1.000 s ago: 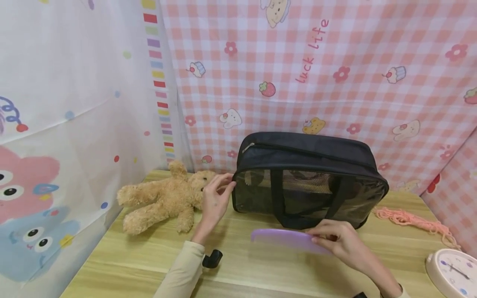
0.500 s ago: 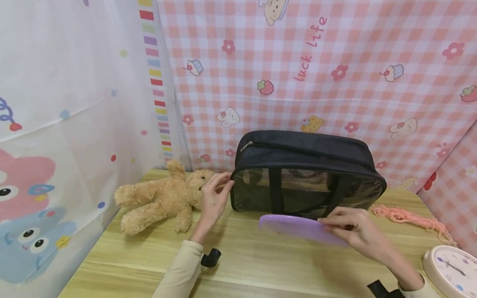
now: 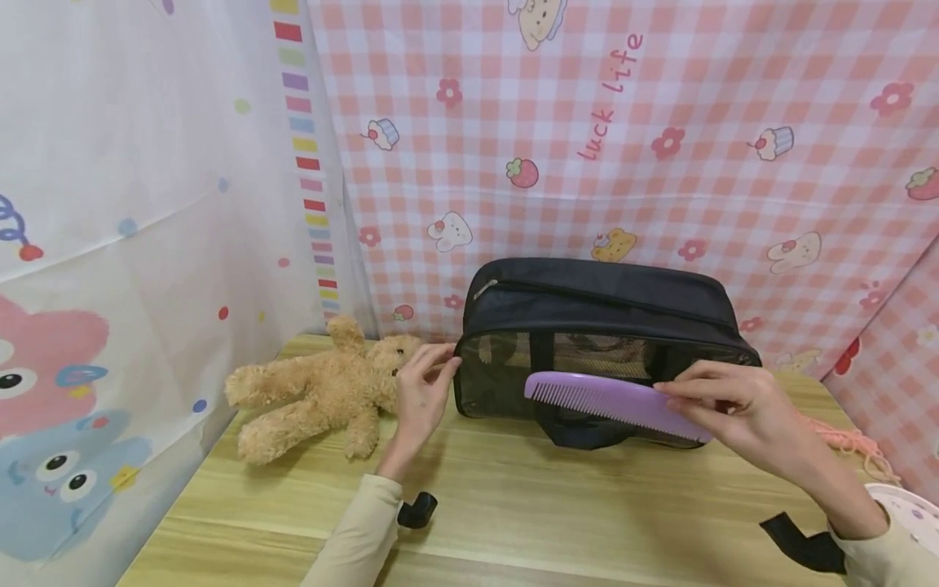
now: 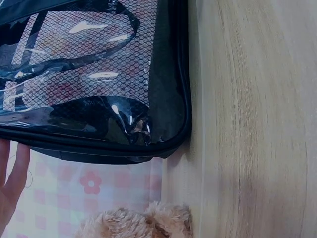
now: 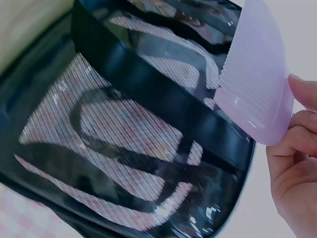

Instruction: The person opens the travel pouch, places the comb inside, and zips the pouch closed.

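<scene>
A black zip bag (image 3: 601, 297) with clear windows and mesh stands upright at the back of the table, its zipper pull (image 3: 486, 288) at the top left. My left hand (image 3: 421, 391) pinches the bag's left edge with thumb and fingertips. In my right hand (image 3: 741, 408) is a lilac comb (image 3: 597, 394), pinched near its right end between thumb and fingers. The comb is held up in front of the bag, teeth downward, and overlaps its window and handle (image 3: 587, 432). The right wrist view shows the comb (image 5: 262, 94) close to the bag's handle strap (image 5: 163, 89).
A tan teddy bear (image 3: 323, 391) lies left of the bag, its head beside my left hand. To the right are a bundle of pink cord (image 3: 851, 436) and a white round clock (image 3: 910, 505), both partly hidden by my right arm. A checked pink curtain (image 3: 557, 106) hangs behind.
My right hand has lifted the comb up and to the right, from low over the table to in front of the bag. The left hand has stayed at the bag's edge.
</scene>
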The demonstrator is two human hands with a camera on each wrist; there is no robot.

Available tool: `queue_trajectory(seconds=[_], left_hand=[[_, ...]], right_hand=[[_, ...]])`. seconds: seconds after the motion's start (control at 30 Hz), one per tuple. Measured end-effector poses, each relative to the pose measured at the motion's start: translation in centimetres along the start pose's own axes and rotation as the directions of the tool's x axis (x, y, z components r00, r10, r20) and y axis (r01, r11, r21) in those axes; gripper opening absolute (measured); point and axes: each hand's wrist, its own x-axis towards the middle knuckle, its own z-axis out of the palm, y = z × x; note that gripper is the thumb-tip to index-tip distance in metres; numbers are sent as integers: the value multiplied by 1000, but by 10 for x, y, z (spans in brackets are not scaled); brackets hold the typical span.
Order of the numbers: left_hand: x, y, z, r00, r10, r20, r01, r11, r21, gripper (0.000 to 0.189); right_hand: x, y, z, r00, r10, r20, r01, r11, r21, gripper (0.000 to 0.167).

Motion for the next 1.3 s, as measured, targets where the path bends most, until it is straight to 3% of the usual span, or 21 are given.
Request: queue_trajectory(seconds=[0.23, 0.43, 0.67, 0.83, 1.03, 1.17, 1.3], left_hand=[[2, 0, 1, 1000, 19, 3, -19, 1000, -9, 15], [2, 0, 2, 1000, 18, 15, -17, 1000, -18, 15], [2, 0, 3, 999, 43, 23, -43, 999, -1, 16], [2, -2, 3, 998, 55, 30, -56, 998, 5, 16], [0, -3, 2, 998, 50, 31, -50, 999, -9, 17], [-2, -8, 1, 998, 52, 30, -51, 999, -19, 17], [-1, -4, -4, 997, 70, 19, -69, 997, -16, 17]], right_hand=[[17, -3, -25, 996, -45, -71, 43, 999, -27, 39], [30, -3, -44, 994, 16, -104, -24, 996, -81, 40], [40, -4, -56, 989, 12, -150, -28, 994, -109, 18], [48, -5, -59, 987, -29, -159, 2, 986, -167, 25], [53, -3, -71, 988, -16, -151, -17, 976, -215, 28], [56, 3, -76, 988, -46, -151, -1, 954, -298, 26], [59, 14, -79, 990, -51, -134, -6, 921, -390, 32]])
